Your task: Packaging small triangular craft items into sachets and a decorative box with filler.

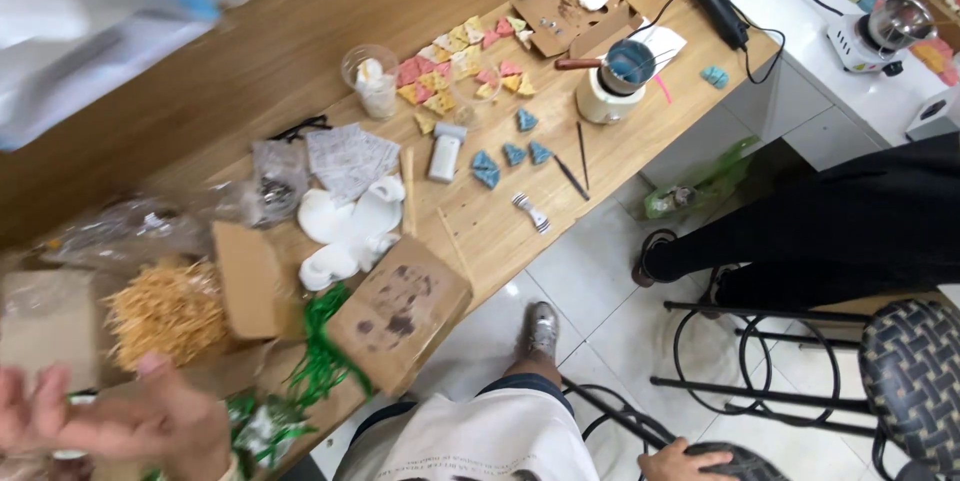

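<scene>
Head view: your left hand [120, 421], fingers spread and holding nothing, hovers over green ribbon [318, 356] and straw filler [165, 311] at the table's [250, 61] near end, your right hand [685, 461] resting open on a stool [740, 463], so packing seems barely begun and calls for grasping the ribbon.

A long wooden desk [250, 71] is seen running from the near left to the far right. Small coloured triangular pieces [462, 63] are spread at its middle, with blue ones [486, 169] nearer the edge. A pot with a wooden handle [612, 81] is stood to their right. White moulded shapes [345, 226], a brown cardboard box [400, 311], straw-like shreds [165, 311] and green ribbon [320, 356] are laid toward the near left.
</scene>
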